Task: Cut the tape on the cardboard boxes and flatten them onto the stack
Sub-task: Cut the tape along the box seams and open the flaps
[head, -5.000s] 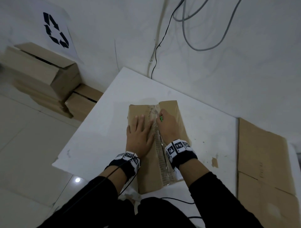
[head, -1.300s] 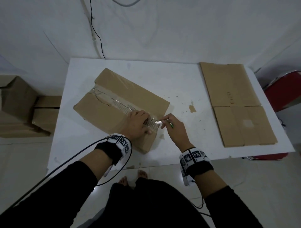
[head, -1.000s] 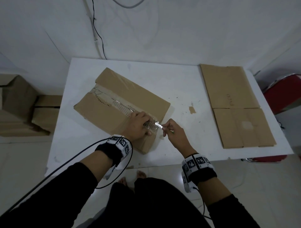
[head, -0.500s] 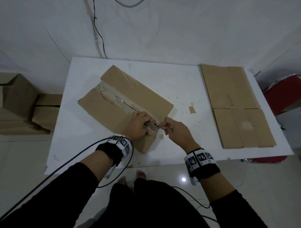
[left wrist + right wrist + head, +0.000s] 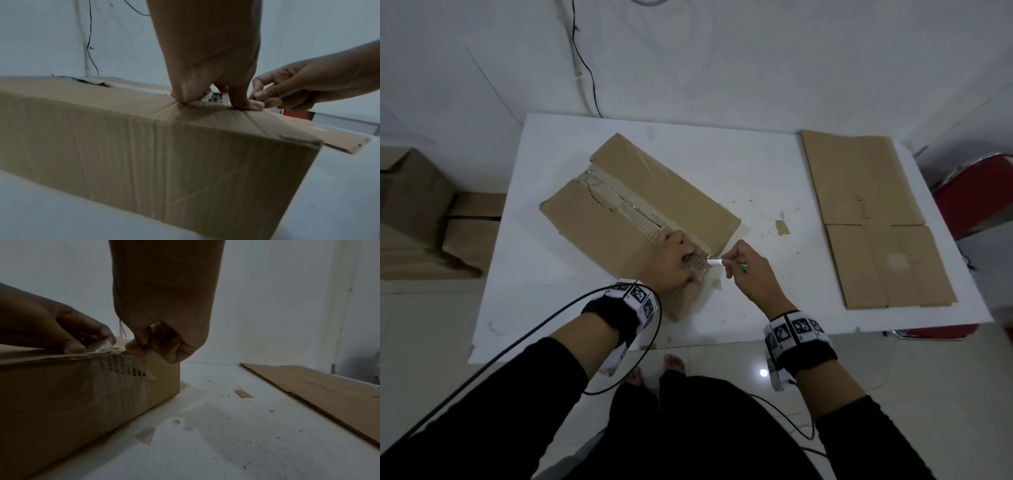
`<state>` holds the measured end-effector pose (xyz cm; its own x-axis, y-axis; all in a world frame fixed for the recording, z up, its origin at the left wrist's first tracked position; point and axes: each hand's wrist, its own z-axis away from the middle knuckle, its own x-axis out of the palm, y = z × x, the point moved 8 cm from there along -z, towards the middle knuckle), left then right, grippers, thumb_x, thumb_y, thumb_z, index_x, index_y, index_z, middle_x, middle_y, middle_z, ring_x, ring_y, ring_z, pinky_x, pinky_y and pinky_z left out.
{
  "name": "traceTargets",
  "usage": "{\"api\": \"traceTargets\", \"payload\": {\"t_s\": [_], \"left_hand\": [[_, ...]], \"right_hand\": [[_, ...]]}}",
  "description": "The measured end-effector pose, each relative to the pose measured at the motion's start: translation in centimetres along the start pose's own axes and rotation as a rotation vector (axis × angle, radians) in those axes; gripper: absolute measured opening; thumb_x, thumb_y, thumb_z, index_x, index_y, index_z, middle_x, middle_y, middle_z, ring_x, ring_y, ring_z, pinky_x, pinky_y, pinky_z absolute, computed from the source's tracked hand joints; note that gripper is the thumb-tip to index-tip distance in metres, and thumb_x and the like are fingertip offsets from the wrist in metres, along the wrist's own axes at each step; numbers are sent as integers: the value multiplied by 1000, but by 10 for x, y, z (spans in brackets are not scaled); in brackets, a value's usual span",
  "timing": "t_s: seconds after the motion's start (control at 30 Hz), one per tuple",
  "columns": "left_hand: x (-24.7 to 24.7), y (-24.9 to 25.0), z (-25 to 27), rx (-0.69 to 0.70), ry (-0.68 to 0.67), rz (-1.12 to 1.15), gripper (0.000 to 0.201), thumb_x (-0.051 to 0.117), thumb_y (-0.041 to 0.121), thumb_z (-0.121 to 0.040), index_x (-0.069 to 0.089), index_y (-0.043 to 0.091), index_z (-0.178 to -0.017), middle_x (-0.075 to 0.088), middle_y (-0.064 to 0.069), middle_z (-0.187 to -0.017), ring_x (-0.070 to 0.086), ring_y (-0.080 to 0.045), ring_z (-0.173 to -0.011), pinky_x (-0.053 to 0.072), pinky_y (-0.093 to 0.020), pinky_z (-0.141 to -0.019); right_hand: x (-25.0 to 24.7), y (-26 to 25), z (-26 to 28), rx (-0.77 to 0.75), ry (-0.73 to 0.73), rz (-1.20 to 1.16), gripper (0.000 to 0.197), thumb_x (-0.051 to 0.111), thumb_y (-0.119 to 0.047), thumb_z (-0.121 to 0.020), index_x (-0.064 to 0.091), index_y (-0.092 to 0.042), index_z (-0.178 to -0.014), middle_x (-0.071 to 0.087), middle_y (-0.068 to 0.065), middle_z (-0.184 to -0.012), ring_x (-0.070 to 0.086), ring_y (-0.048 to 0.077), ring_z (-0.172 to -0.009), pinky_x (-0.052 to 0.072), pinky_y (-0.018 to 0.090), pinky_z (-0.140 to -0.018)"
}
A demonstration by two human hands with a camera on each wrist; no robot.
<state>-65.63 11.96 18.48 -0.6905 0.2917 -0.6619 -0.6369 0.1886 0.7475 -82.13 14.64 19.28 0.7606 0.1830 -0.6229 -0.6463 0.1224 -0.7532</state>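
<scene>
A brown cardboard box point(image 5: 619, 222) lies slantwise on the white table point(image 5: 551, 291), its top seam rough where clear tape has come away. At the seam's near end my left hand point(image 5: 671, 260) pinches a crumpled bit of clear tape point(image 5: 100, 346) against the box top point(image 5: 144, 146). Just right of it my right hand point(image 5: 750, 274) grips a small cutter point(image 5: 717, 262) with a green handle. Its silvery blade points at the box's end edge. The flattened cardboard stack point(image 5: 869, 219) lies on the table's right side.
Small cardboard scraps point(image 5: 782, 226) lie on the table between the box and the stack. Several closed boxes point(image 5: 414, 212) stand on the floor to the left. A red chair point(image 5: 983, 198) is beyond the table's right edge. A cable point(image 5: 585, 68) runs down the wall.
Five seconds ago both hands were far along the seam; now they are at its near end. In the last half second my right hand drew back slightly, baring the blade.
</scene>
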Motion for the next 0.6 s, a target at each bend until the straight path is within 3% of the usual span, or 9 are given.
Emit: {"api": "traceTargets", "payload": {"t_s": [0.07, 0.2, 0.33, 0.4, 0.53, 0.6], "left_hand": [[-1, -1, 1, 7, 19, 8, 55, 89, 37, -53, 73, 18, -103, 48, 2, -94, 30, -17, -103, 19, -22, -91], [-3, -1, 3, -4, 40, 45, 51, 89, 33, -54, 73, 19, -101, 48, 2, -93, 26, -12, -101, 20, -24, -95], [-1, -1, 4, -23, 37, 63, 49, 88, 32, -56, 73, 19, -101, 48, 2, -94, 27, -15, -103, 24, -28, -98], [-2, -2, 3, -34, 31, 71, 48, 88, 31, -56, 73, 20, -100, 49, 3, -94, 27, -15, -103, 25, -29, -98], [-2, 3, 7, -14, 11, 104, 42, 89, 27, -55, 74, 22, -94, 48, 5, -92, 27, -13, -103, 22, -21, -90], [-2, 6, 7, 3, 14, 96, 42, 89, 26, -54, 74, 21, -94, 48, 4, -92, 27, -13, -102, 20, -20, -87]], "right_hand": [[3, -5, 3, -15, -42, -21, 22, 57, -16, -97, 49, -26, -79, 65, -5, -66, 59, 13, -67, 44, 29, -62], [2, 1, 13, 40, -48, -86, 21, 56, -14, -96, 50, -23, -79, 66, -4, -67, 46, 12, -55, 35, 23, -47], [5, 3, 12, 89, -20, -114, 21, 56, -13, -96, 51, -21, -78, 66, -6, -64, 47, 12, -56, 35, 22, -47], [6, 3, 11, 96, -25, -124, 19, 57, -14, -96, 51, -18, -79, 65, -8, -63, 50, 16, -60, 36, 27, -51], [4, 4, 20, 88, -34, -101, 20, 57, -14, -96, 51, -22, -78, 66, -7, -65, 49, 16, -57, 37, 29, -49], [5, 0, 21, 85, -23, -113, 15, 56, -12, -96, 52, -18, -83, 66, -4, -65, 47, 8, -52, 36, 20, -47]]}}
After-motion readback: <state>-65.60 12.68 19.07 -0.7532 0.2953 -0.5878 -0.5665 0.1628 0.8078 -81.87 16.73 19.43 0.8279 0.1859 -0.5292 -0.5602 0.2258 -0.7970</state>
